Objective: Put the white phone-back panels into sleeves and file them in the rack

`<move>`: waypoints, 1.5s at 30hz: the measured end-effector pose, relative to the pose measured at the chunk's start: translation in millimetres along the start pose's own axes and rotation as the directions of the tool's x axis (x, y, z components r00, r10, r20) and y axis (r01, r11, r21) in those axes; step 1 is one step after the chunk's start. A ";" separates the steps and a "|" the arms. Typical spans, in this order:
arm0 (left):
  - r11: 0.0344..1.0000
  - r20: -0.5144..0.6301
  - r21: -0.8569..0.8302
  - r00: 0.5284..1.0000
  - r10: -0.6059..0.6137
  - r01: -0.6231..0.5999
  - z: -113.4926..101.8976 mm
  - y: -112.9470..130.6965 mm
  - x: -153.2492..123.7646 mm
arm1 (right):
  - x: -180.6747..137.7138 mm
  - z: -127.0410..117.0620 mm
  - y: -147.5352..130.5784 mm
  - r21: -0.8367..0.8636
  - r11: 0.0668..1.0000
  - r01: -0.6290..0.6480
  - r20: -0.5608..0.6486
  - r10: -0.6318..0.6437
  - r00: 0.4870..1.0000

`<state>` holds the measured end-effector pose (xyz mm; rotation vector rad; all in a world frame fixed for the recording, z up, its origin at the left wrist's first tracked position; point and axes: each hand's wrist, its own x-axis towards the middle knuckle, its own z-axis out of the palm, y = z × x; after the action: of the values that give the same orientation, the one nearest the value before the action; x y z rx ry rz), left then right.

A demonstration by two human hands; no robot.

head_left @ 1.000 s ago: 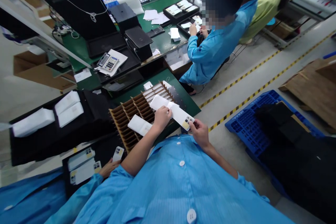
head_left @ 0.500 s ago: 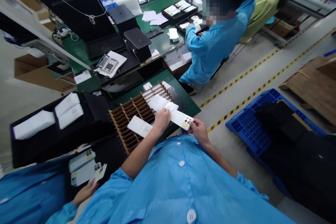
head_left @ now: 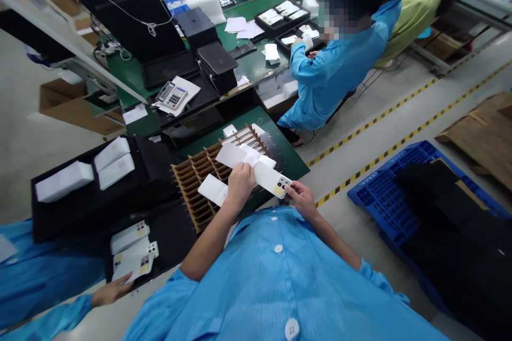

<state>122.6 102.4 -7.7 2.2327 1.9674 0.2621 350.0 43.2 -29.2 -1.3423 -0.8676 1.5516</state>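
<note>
"So, what do you have from your end?"

"I have both hands at the right end of the divider (head_left: 196, 181), on its near side. The phone (head_left: 266, 177) is up between them, white back showing, slanting down and away from the divider."

"And the grip?"

"My right hand (head_left: 303, 201) has thumb and fingers pinched on the phone's camera end, clear of the divider. My left hand (head_left: 241, 181), over the divider's near right part, is pinching the wrapper (head_left: 230, 155) by the phone's other end. Whether those fingers catch the phone as well, I cannot tell from here, nor how far the wrapper goes round it."

"What about the divider itself?"

"Brown, in narrow slots. White pieces stand in those at its far right. One white packet (head_left: 213, 190) lies slantwise across its top, just left of my left wrist. Beyond its right end I can see green table (head_left: 286, 149)."

"Anyone close?"

"Yes, a co-worker's hand (head_left: 114, 292), at lower left of the divider, touching the nearest of several white phones (head_left: 130, 240) in a black tray (head_left: 174, 234). A second co-worker (head_left: 332, 74) in blue sits well past the divider's far right corner."

"Other things around?"

"White stacks (head_left: 64, 181) on black left of the divider, a calculator (head_left: 172, 95) beyond it, and a blue pallet (head_left: 374, 184) on the floor well to its right."
</note>
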 end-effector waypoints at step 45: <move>0.947 -0.045 -0.301 0.993 0.105 -0.114 7.1 -105.0 -203.2 | 19.1 181.7 110.6 0.033 0.947 -0.319 0.117 0.313 0.943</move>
<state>-1.9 -86.0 -44.7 2.1478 1.6825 0.5714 151.4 27.8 -106.3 -1.4200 -0.6958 1.8984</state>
